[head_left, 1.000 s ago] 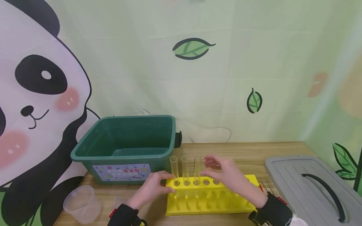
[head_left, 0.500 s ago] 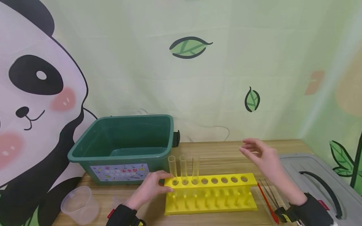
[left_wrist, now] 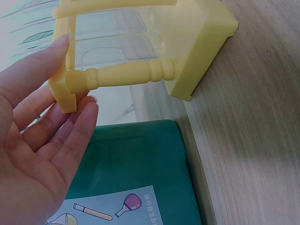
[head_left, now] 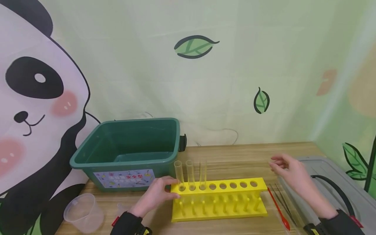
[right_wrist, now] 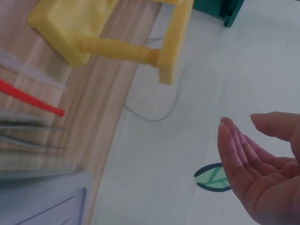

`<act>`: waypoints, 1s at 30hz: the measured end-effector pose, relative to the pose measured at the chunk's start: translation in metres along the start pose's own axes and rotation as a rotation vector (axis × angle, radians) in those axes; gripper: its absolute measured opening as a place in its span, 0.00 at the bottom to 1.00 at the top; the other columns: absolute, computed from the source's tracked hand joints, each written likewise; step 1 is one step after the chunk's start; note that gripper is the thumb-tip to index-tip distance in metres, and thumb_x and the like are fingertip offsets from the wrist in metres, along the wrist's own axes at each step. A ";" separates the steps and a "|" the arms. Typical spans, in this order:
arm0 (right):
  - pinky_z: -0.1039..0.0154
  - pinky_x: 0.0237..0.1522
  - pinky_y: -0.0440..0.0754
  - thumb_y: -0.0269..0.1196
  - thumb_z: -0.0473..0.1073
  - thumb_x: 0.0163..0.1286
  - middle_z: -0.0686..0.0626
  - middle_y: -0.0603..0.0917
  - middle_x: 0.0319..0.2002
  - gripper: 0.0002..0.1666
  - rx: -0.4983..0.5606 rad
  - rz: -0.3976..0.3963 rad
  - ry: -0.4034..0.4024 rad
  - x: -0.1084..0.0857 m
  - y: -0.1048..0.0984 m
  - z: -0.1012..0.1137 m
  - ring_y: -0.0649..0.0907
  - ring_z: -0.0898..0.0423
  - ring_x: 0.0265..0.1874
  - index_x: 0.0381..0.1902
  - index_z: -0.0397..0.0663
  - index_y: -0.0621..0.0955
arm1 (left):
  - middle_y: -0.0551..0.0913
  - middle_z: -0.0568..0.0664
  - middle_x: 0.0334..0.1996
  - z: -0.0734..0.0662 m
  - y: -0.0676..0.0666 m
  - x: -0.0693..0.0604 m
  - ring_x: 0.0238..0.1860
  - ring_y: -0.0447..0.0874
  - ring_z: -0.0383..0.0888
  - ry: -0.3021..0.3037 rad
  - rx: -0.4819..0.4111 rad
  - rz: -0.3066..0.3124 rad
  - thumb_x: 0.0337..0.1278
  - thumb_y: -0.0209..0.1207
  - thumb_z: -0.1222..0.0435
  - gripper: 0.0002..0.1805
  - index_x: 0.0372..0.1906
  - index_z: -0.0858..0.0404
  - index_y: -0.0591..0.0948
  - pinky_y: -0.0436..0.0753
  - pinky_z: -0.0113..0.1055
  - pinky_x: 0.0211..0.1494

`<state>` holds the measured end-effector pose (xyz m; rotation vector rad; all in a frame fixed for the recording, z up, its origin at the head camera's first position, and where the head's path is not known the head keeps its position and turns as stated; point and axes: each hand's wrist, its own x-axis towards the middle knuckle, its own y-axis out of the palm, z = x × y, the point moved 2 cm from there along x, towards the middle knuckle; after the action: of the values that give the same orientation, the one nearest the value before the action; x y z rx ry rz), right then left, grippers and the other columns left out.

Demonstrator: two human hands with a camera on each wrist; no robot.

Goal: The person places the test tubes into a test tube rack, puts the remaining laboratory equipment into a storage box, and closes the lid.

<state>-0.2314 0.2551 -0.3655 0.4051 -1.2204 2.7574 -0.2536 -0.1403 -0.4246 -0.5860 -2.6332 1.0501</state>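
Note:
A yellow test tube rack stands on the table, with three clear tubes upright in its leftmost holes. My left hand grips the rack's left end; in the left wrist view the thumb and fingers of that hand lie on either side of the rack's top bar. To the right of the rack, my right hand hangs in the air near the grey lid, holding nothing. The right wrist view shows this hand with its thumb apart from its fingers.
Behind the rack to the left is a green bin. A clear cup stands at the front left. Right of the rack lie a red tool and metal tweezers, beside a grey lid with a black handle.
My right hand has moved away from above the rack, rightward to beside the grey lid. My left hand keeps its grip on the rack, and the three tubes stay in place.

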 end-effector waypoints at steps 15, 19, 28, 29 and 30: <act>0.65 0.23 0.77 0.56 0.35 0.65 0.46 0.79 0.26 0.12 0.038 0.022 0.066 -0.015 -0.002 -0.032 0.78 0.54 0.22 0.41 0.28 0.75 | 0.78 0.52 0.40 -0.001 0.001 0.000 0.41 0.75 0.47 0.057 0.000 -0.036 0.40 0.69 0.66 0.21 0.44 0.68 0.81 0.77 0.32 0.36; 0.62 0.22 0.77 0.56 0.35 0.65 0.48 0.78 0.22 0.11 0.033 0.055 0.099 -0.017 -0.002 -0.040 0.78 0.53 0.20 0.38 0.28 0.76 | 0.78 0.52 0.40 -0.001 0.002 0.000 0.41 0.75 0.48 0.055 -0.007 -0.037 0.40 0.69 0.66 0.21 0.44 0.68 0.81 0.78 0.33 0.37; 0.61 0.22 0.76 0.57 0.32 0.62 0.48 0.76 0.21 0.07 -0.051 0.175 0.239 -0.019 0.004 -0.069 0.77 0.55 0.20 0.33 0.28 0.76 | 0.78 0.52 0.40 0.000 0.001 -0.001 0.41 0.75 0.48 0.054 -0.022 -0.035 0.40 0.69 0.67 0.21 0.45 0.69 0.80 0.78 0.32 0.37; 0.61 0.22 0.76 0.57 0.32 0.62 0.48 0.76 0.21 0.07 -0.053 0.180 0.248 -0.020 0.005 -0.071 0.77 0.55 0.20 0.32 0.29 0.76 | 0.78 0.52 0.40 0.000 0.001 0.000 0.41 0.74 0.48 0.055 -0.023 -0.034 0.40 0.69 0.67 0.21 0.45 0.69 0.80 0.78 0.32 0.37; 0.61 0.22 0.76 0.57 0.32 0.61 0.48 0.76 0.21 0.07 -0.054 0.186 0.255 -0.020 0.005 -0.074 0.77 0.55 0.20 0.32 0.29 0.76 | 0.78 0.52 0.40 0.000 0.002 0.000 0.41 0.74 0.48 0.056 -0.023 -0.034 0.40 0.69 0.67 0.21 0.45 0.69 0.80 0.77 0.32 0.37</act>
<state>-0.2281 0.3067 -0.4216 -0.0688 -1.3211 2.8062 -0.2530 -0.1393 -0.4257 -0.5651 -2.6010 0.9802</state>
